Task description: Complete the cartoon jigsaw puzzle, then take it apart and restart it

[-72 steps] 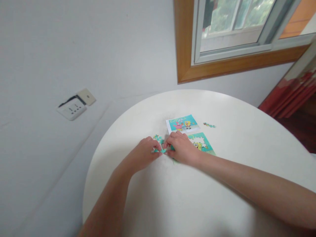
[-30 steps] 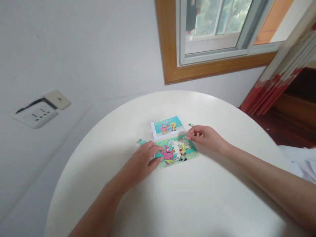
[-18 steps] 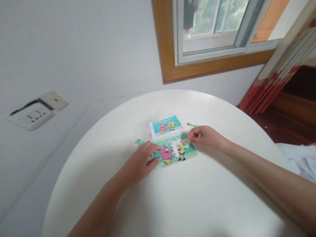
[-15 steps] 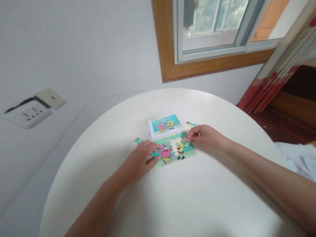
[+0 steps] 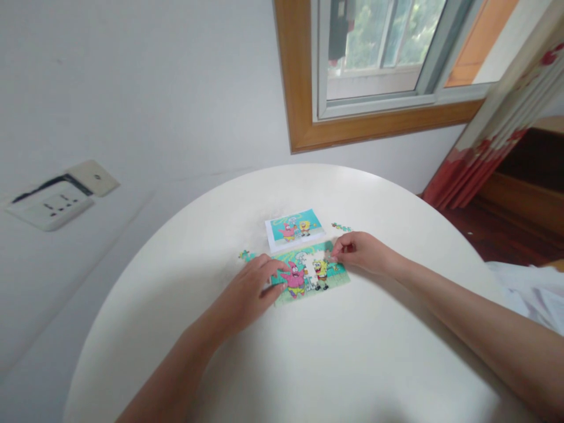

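A jigsaw puzzle (image 5: 296,291) with cartoon figures lies on the white table, with a white gap between the pink figure and the yellow one. My left hand (image 5: 253,285) rests at its left edge, fingers apart and touching the puzzle, holding nothing. At the upper right part of the puzzle, my right hand (image 5: 356,251) has thumb and forefinger pinched together on a small puzzle piece (image 5: 328,256), mostly hidden by the fingertips. Just behind the puzzle lies a picture card (image 5: 296,228) printed with the same scene.
Loose puzzle pieces (image 5: 247,255) lie beyond my left hand, and more loose pieces (image 5: 341,227) lie behind my right. The round table (image 5: 273,364) stands near a wall with a socket (image 5: 57,202) and a window (image 5: 374,53). A curtain (image 5: 467,158) hangs at the right.
My right hand has shifted slightly left over the puzzle, its fingers still pinched. My left hand stays at the puzzle's left edge. The camera view has tilted up a little.
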A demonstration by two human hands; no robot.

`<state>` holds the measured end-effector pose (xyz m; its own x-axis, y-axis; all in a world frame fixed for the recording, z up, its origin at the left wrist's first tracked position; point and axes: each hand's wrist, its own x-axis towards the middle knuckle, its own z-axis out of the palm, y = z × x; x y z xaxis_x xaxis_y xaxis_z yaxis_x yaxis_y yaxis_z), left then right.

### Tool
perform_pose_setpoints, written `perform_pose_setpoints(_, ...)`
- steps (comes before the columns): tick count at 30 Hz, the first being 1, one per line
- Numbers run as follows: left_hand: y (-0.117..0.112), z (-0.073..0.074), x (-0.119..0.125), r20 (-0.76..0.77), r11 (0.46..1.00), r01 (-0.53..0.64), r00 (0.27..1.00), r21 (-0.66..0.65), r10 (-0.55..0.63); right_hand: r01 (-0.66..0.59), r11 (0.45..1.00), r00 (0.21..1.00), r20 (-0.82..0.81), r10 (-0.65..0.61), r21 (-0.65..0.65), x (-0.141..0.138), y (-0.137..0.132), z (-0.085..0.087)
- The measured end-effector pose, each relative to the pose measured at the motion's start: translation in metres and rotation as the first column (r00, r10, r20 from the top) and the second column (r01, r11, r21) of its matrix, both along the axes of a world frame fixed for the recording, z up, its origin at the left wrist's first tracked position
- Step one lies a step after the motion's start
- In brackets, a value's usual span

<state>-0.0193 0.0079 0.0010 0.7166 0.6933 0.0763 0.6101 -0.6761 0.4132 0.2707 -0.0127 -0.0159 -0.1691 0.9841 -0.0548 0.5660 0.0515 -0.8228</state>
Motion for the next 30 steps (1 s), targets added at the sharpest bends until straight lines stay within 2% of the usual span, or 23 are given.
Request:
perform_pose_setpoints(8,0.0019,-0.0034,-0.0011,0.029,1.000,0.014,0.999,0.022,-0.014,0.003,1.000,1.000,-0.022,-0.003,-0.005,0.0007,0.0018,-0.0045)
perform_pose_setpoints(16,0.0012,-0.0021,-0.0004,0.035,1.000,0.006,0.999,0.012,-0.007,0.012,0.998,1.000,-0.018,-0.013,-0.058,0.0008,0.0024,0.0027)
perform_pose_setpoints(30,0.0006,-0.0031,-0.0007,0.041,1.000,0.020,0.999,-0.009,-0.020,-0.019,0.999,0.999,0.031,0.020,-0.025,0.0036,0.0039,-0.0020)
